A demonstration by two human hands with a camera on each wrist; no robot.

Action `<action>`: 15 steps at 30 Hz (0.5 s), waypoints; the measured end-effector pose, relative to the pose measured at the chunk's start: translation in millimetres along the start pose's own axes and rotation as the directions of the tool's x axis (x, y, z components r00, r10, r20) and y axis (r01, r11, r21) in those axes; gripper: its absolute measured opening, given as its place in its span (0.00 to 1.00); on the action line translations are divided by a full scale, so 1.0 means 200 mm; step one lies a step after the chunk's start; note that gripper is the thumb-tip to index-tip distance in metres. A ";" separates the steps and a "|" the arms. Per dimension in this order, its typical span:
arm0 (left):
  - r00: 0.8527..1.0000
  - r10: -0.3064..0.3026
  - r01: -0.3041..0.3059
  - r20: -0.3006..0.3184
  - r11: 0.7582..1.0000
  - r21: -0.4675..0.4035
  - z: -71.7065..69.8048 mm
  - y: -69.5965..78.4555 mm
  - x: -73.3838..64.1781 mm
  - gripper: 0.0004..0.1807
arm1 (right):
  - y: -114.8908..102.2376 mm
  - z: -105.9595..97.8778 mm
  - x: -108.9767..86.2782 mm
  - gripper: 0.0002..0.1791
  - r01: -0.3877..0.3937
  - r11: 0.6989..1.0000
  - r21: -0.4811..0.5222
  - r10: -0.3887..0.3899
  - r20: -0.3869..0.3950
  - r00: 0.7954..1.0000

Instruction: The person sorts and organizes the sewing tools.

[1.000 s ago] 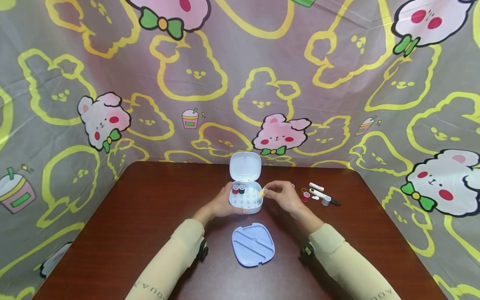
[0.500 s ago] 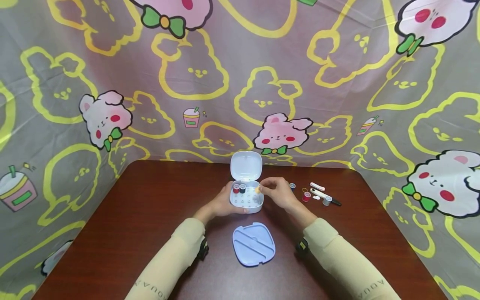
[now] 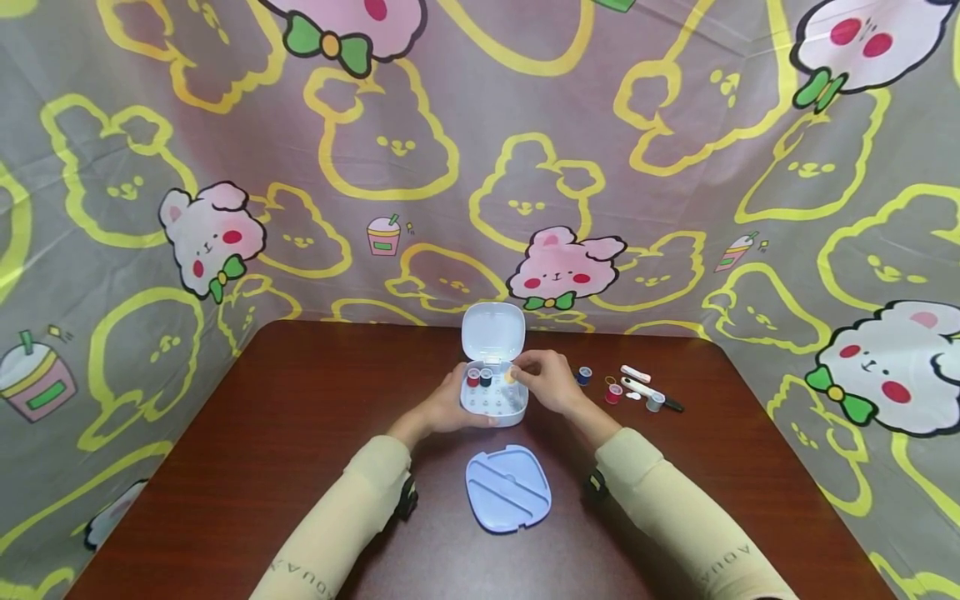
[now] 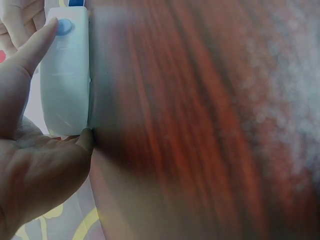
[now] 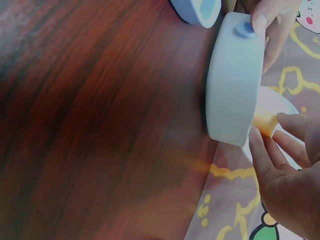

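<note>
Desk (image 3: 247,417) carries the lot; step in hand is prob. stocking the white box (image 5: 234,85) w/ thread. Box sits btwn the hands, lid (image 3: 492,331) up at its far side. L hand (image 3: 442,408) grips the box's left side, presumably to steady it. R hand (image 3: 551,385) reaches in from the right, thumb & fingers pinching a yellow spool (image 5: 264,121). Blue tray (image 3: 508,489) lies just this side of the hands, prob. not in the way. Off to the right of R hand: black-and-white tool (image 3: 637,386), short pale stick (image 3: 635,373) behind it.

Spools: yellow one's inside the box, far right part; can't tell if it's seated, fingers hide the spot. Red spool (image 3: 473,380) & dark spool (image 3: 486,379) stand side by side in there, nearer L hand. Blue spool (image 3: 584,377) is just right of R hand; pink spool (image 3: 613,395) & grey spool (image 3: 655,403) further right, nr the tool.

Smallest: pegs (image 3: 498,403) in the box, btwn the hands. Next move prob. calls for centring yellow over one, pressing straight down, letting go w/o tipping it; main snag = R fingers blocking the view.
</note>
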State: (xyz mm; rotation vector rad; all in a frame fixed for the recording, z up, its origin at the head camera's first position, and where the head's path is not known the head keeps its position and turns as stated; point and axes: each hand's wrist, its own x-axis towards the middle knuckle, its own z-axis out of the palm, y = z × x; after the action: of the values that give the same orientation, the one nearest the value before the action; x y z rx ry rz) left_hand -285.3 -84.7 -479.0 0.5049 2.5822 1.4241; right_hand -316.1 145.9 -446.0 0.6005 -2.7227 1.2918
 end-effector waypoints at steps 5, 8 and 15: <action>1.000 0.007 -0.007 -0.002 1.000 0.003 0.00 0.00 0.00 0.61 | 0.00 0.02 0.02 0.10 -0.005 1.000 -0.021 0.005 -0.004 1.000; 1.000 0.006 -0.006 0.003 1.000 0.006 0.00 0.00 0.00 0.61 | 0.00 0.04 0.04 0.09 0.002 0.999 -0.041 -0.002 -0.004 1.000; 1.000 -0.001 0.000 0.012 1.000 0.015 0.00 0.00 0.00 0.61 | 0.00 0.08 0.07 0.08 0.053 0.996 -0.078 -0.052 0.008 0.999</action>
State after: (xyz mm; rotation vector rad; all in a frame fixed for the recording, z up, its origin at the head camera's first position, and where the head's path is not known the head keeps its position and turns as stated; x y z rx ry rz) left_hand -285.6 -85.6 -479.1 0.5135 2.5849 1.3980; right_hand -327.0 130.5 -453.4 0.6642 -2.7274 1.1676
